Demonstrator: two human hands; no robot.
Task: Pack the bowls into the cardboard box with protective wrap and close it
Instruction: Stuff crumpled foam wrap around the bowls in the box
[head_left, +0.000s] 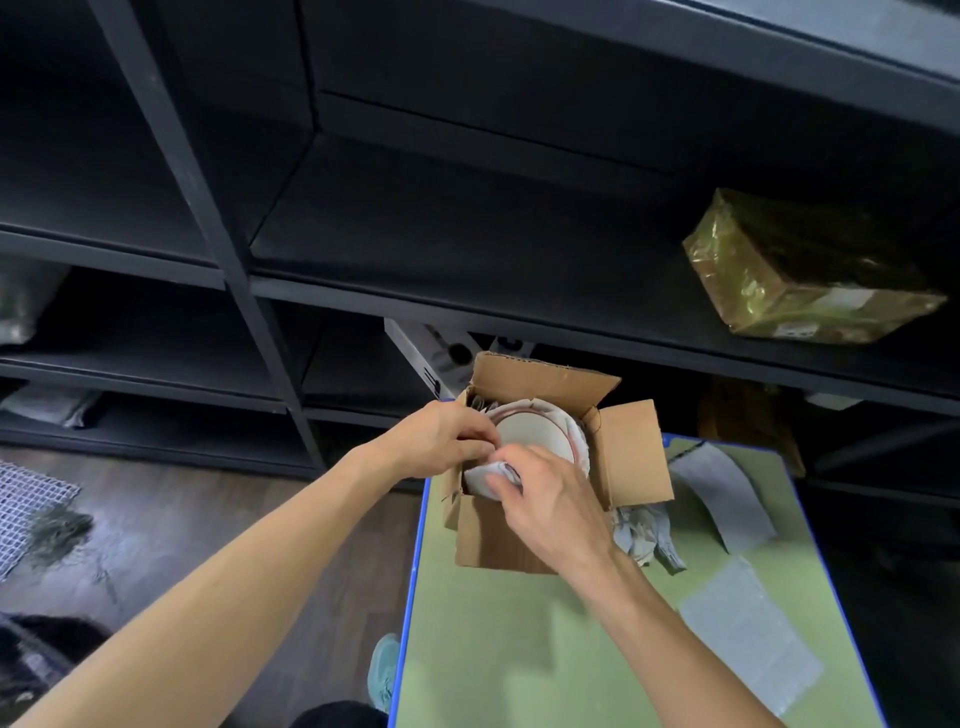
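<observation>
Green tabletop (519, 649) carries the cardboard box (491, 543), flaps up. The right hand (550, 499) pinches white wrap (480, 478) at the near rim of the bowl (530, 434) sitting inside; the left hand (447, 441) pinches it at the left rim. Best tuck the wrap down evenly around the bowl before folding flaps, leaving no rim bare
</observation>
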